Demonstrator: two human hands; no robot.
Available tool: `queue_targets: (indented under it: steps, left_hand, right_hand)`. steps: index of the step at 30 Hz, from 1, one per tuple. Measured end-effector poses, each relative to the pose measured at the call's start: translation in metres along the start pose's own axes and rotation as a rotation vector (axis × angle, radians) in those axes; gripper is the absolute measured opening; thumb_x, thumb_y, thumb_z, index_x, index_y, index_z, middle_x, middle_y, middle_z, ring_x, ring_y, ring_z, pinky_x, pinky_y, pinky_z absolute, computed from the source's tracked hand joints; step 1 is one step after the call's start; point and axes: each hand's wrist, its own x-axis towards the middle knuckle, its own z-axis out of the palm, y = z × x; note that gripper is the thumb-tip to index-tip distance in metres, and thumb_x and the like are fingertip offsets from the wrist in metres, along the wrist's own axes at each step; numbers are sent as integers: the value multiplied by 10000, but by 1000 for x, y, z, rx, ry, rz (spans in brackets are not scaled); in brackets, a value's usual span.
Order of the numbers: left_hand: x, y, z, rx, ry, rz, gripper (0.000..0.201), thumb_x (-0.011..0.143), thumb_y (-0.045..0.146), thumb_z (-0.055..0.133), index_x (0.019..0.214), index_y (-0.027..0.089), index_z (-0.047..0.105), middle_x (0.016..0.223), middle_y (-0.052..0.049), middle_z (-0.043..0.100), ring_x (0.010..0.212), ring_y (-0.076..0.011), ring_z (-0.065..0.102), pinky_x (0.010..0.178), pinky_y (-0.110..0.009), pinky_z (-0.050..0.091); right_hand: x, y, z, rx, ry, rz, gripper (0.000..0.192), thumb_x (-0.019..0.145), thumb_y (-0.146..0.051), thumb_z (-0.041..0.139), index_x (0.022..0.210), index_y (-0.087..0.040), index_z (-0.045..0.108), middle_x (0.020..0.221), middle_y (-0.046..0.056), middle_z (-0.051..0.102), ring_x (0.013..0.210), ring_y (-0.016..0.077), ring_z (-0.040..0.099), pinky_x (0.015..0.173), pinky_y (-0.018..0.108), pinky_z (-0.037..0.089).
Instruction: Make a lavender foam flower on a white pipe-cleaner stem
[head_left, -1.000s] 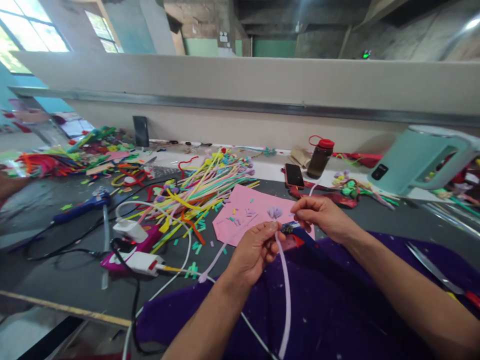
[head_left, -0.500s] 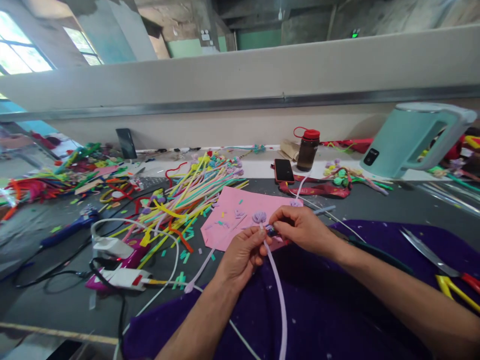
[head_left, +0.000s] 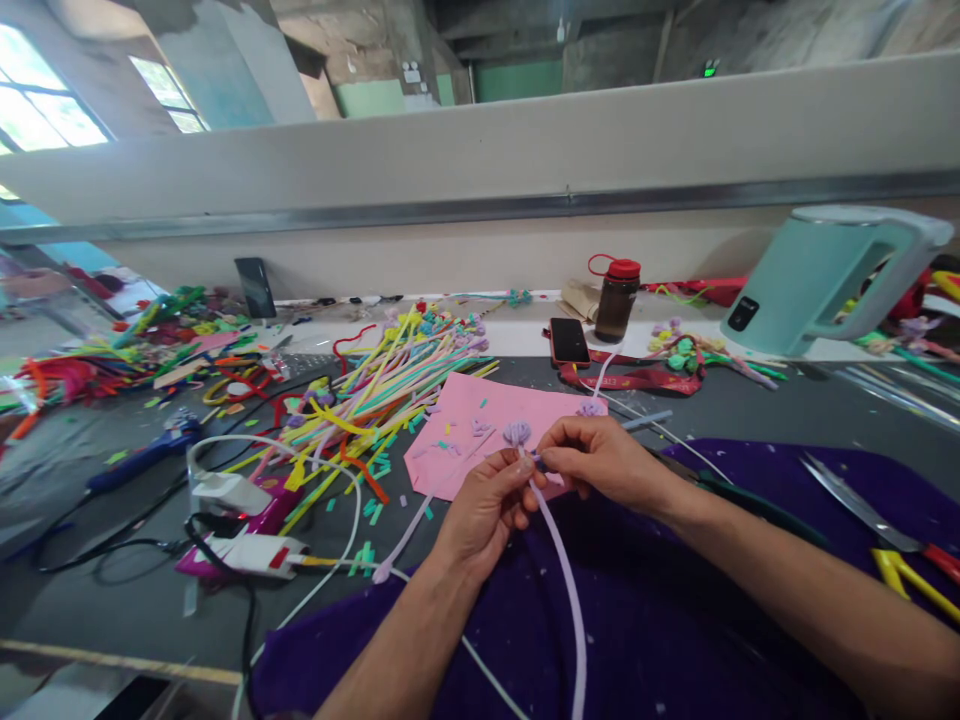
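My left hand [head_left: 484, 510] pinches a pale lilac pipe cleaner [head_left: 564, 590] just below its coiled flower-like tip [head_left: 517, 433]. The stem hangs down over the purple cloth [head_left: 660, 610] on my lap. My right hand [head_left: 600, 462] meets the left at the stem, its fingertips closed on the same pipe cleaner just under the coil. Both hands hover over the near edge of a pink sheet [head_left: 487, 425] strewn with small cut bits.
A heap of coloured pipe cleaners [head_left: 375, 385] lies left of the sheet. A glue gun [head_left: 240, 495], cables and a blue tool [head_left: 142, 455] sit at left. A phone [head_left: 568, 342], a bottle [head_left: 616, 298], a mint kettle [head_left: 832, 280] stand behind; scissors [head_left: 877, 520] lie at right.
The view shifted slightly and my right hand came in from beside the coil to grip the stem next to my left hand. The blue and red object near my fingers is hidden now.
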Motion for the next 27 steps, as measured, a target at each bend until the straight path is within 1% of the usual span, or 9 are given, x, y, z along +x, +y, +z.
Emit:
queue_targets:
  steps: [5,9,11,15,18,23,27]
  left_hand:
    - [-1,1,-1,-52,-35,-24,148,686,242,653,699,116,575,588,12,597,387,-17,476,357,-99,368]
    - [-3,1,1,-98,-68,-40,151,679,238,651,672,110,572,536,20,574,346,-11,440,319,-102,326]
    - [-4,1,2,-118,-76,-44,152,683,238,643,669,106,569,519,23,567,329,-9,422,302,-103,306]
    - [-4,2,2,-142,-74,-58,121,695,213,621,684,106,567,512,28,564,300,-7,395,284,-107,293]
    - [-3,2,1,-140,-80,-70,102,694,195,618,700,103,575,501,29,559,296,-8,394,282,-106,291]
    - [-3,3,3,-117,-78,-68,111,676,193,634,678,93,585,482,27,553,289,-6,390,287,-110,302]
    - [-4,3,4,-120,-71,-56,123,677,201,638,663,92,584,487,28,557,292,-8,396,291,-113,317]
  right_hand:
    - [0,4,-2,189,-97,6,126,766,-267,546,759,-142,561,592,-42,528,433,41,419,382,142,366]
    - [1,7,-4,331,-186,55,155,763,-285,570,795,-134,562,608,-24,550,446,44,456,390,140,392]
    - [2,9,-4,365,-170,73,171,750,-297,593,751,-131,554,560,-31,540,415,42,453,368,134,384]
    - [1,12,-1,403,-99,72,197,732,-304,622,681,-132,540,457,-56,498,342,31,400,319,120,333]
    - [0,11,0,456,-132,76,188,748,-300,606,691,-132,542,466,-51,512,328,26,376,309,120,297]
    - [-1,10,2,549,-173,105,202,755,-303,596,675,-127,538,496,-41,528,322,10,321,310,131,184]
    - [1,15,5,581,-181,100,232,758,-331,592,668,-126,532,540,-29,548,322,5,298,327,158,147]
